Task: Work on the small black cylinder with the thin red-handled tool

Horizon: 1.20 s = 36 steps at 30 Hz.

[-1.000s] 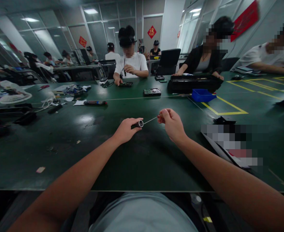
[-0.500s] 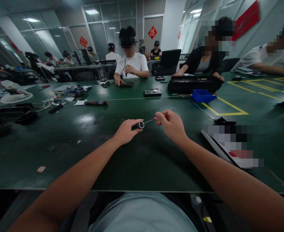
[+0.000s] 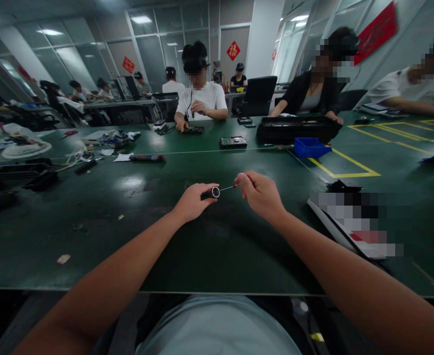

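Note:
My left hand (image 3: pixel 194 201) is closed around a small black cylinder (image 3: pixel 211 193) with a silvery ring at its end, which faces right. The rest of the cylinder is hidden by my fingers and thumb. My right hand (image 3: pixel 258 192) grips a thin screwdriver (image 3: pixel 228 188) by its red handle end, most of which the fingers cover. The screwdriver's metal shaft points left, and its tip is at the cylinder's ringed end. Whether the tip sits inside or only touches the rim I cannot tell.
Beyond my hands lie a circuit-board drive (image 3: pixel 233 142), a blue bin (image 3: pixel 311 147), a long black casing (image 3: pixel 298 129) and a pen-like electric tool (image 3: pixel 146 158). A white packet (image 3: pixel 335 222) lies right of my right arm. A person (image 3: pixel 201 101) works across the green table (image 3: pixel 217 256).
My right hand has shifted very slightly and its fingers have turned a little on the screwdriver handle. My left hand and the cylinder stay practically in place.

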{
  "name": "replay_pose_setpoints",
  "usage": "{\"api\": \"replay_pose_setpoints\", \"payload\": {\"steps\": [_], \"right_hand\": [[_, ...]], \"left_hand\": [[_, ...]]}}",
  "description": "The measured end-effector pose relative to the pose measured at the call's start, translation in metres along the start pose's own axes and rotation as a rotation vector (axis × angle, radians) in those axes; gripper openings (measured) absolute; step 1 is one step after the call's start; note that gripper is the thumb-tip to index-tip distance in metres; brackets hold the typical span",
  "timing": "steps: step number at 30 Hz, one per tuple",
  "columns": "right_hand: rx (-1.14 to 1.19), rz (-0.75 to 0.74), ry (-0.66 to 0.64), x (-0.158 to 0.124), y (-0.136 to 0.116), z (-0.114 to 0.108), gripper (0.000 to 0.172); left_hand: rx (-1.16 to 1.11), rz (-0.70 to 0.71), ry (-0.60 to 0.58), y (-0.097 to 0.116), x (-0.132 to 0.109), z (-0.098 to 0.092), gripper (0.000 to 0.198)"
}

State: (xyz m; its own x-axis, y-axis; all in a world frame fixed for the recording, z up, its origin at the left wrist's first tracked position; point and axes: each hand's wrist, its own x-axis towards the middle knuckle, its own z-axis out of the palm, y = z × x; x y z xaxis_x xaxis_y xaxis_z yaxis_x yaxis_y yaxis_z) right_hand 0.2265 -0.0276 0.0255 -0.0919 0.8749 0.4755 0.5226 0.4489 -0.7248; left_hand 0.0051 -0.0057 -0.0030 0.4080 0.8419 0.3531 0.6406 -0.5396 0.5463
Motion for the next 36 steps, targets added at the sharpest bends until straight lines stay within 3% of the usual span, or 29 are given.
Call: {"api": "replay_pose_setpoints", "payload": {"steps": [10,14,18,22,26,29,31,36], "right_hand": [[-0.017,-0.053,-0.053,-0.002,-0.003,-0.001,0.024],[0.034,-0.041,-0.016,-0.003,-0.001,0.001,0.021],[0.320,0.048,0.047,0.001,0.006,0.008,0.017],[0.579,0.188,0.075,0.005,0.014,0.016,0.025],[0.771,0.330,0.094,0.011,0.022,0.018,0.029],[0.825,0.470,0.042,0.016,0.029,0.015,0.028],[0.801,0.515,0.088,0.018,0.031,0.013,0.025],[0.692,0.463,0.136,0.016,0.029,0.016,0.020]], "left_hand": [[-0.016,-0.008,-0.002,-0.004,0.000,0.001,0.043],[-0.012,0.007,-0.015,-0.003,0.000,0.000,0.043],[0.013,0.017,-0.025,-0.001,0.001,-0.001,0.043],[0.018,0.007,0.017,-0.003,0.002,-0.001,0.046],[0.000,0.109,0.064,-0.005,0.005,-0.002,0.047],[0.076,0.198,0.040,-0.008,0.009,-0.003,0.045],[0.126,0.192,0.012,-0.010,0.011,-0.003,0.044],[0.158,0.151,-0.051,-0.015,0.011,-0.001,0.044]]}}
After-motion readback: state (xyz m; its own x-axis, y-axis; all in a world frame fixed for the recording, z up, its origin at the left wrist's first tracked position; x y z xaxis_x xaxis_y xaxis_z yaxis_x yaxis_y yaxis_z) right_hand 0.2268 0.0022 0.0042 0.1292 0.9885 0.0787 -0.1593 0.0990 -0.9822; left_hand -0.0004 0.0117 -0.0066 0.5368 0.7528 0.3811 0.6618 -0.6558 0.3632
